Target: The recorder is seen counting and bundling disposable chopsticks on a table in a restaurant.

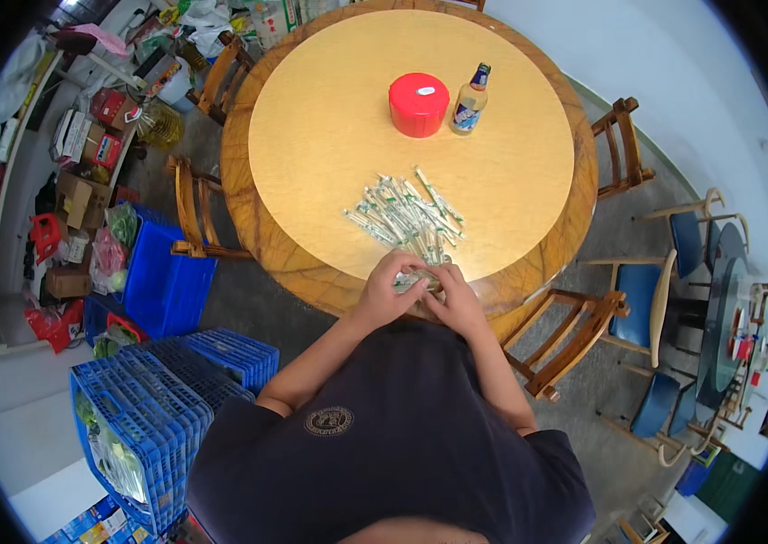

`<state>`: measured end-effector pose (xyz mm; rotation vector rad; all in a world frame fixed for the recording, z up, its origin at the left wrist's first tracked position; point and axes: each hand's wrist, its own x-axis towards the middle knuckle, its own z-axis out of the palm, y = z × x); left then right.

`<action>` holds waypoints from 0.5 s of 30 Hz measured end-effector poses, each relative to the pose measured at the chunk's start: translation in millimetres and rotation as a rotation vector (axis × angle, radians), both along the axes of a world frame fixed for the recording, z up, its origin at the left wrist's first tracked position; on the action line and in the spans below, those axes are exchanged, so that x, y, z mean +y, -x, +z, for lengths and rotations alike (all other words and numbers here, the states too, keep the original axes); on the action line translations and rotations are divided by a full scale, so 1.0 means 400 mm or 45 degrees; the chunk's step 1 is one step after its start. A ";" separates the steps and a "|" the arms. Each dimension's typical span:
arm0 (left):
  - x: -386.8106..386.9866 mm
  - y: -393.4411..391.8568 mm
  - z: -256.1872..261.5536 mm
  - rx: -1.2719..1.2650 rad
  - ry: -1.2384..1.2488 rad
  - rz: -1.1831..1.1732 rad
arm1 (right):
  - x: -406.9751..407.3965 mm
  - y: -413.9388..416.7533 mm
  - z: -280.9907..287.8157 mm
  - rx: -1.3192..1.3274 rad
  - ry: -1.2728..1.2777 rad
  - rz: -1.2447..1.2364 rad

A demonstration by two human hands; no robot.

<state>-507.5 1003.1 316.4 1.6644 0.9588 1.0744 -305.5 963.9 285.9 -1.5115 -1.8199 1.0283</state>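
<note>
At the near edge of the round table, my left hand [389, 289] and my right hand [457, 299] come close together around a small bundle of wrapped sticks [411, 280]. My fingers cover much of the bundle. Just beyond them, a loose pile of wrapped disposable chopsticks [401, 211] with green and white print fans out over the tabletop. A few of these packets reach right up to my fingers, and one or two lie slightly apart on the pile's right side.
On the yellow-topped table [316, 102] stand a red lidded tub [418, 109] and a glass bottle [470, 102]. Wooden chairs [567, 333] surround it. Blue plastic crates [146, 421] are stacked at my left, near a cluttered shelf [17, 177]. Blue-seated chairs [634, 302] stand to the right.
</note>
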 end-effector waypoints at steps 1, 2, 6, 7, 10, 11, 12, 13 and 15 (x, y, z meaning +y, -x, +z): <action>0.000 0.000 -0.003 -0.009 0.001 0.003 | 0.000 0.000 -0.001 0.002 0.008 0.002; -0.001 0.000 -0.010 -0.007 0.008 0.005 | 0.000 0.000 0.000 0.037 0.026 0.002; -0.004 -0.006 -0.024 0.087 -0.125 -0.118 | 0.000 0.006 -0.006 0.126 0.052 0.005; -0.005 -0.012 -0.021 0.133 -0.128 -0.175 | -0.002 0.003 -0.026 0.126 0.056 0.002; -0.007 -0.027 -0.003 0.459 -0.154 -0.348 | -0.003 -0.010 -0.106 0.157 0.043 0.014; -0.010 -0.029 -0.018 0.460 -0.151 -0.348 | -0.003 -0.014 -0.123 0.140 0.014 0.022; -0.016 -0.025 -0.050 0.591 -0.234 -0.343 | -0.002 -0.012 -0.130 0.122 -0.016 0.034; -0.023 -0.022 -0.086 0.721 -0.315 -0.336 | -0.003 -0.009 -0.128 0.123 -0.013 0.039; -0.030 -0.022 -0.138 0.778 -0.361 -0.267 | -0.005 -0.007 -0.121 0.102 0.027 0.025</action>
